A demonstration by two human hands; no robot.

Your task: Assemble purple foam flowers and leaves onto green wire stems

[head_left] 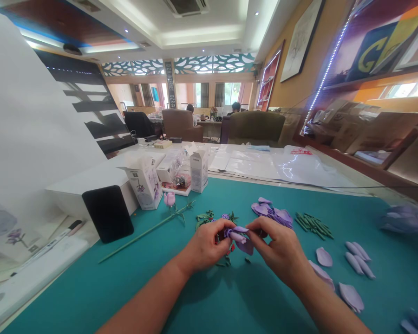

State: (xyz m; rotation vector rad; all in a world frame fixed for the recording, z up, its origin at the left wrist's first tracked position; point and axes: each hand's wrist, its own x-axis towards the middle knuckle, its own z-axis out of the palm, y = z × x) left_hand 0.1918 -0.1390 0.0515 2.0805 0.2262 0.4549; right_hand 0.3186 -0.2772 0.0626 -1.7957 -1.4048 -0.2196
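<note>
Between my two hands, above the green mat [264,301], is a partly built purple toy flower [237,237] with pale petals around a lilac centre. My left hand [209,243] pinches its base from the left. On the other side, the thumb and fingertips of my right hand [277,243] close on a petal at the flower's edge. Small green and red pieces [205,218] lie just behind and below my left hand, partly covered by it. Beyond my right hand sits a pile of purple petals [271,213], with green stem pieces [314,225] beside it.
Loose lilac petals [323,256] and rounded lilac pieces [358,257] lie at right. A pink rose on a long green stem [142,234] lies at left, near a black phone-like slab [107,213]. Open cartons [144,185] stand behind. Two people sit far back.
</note>
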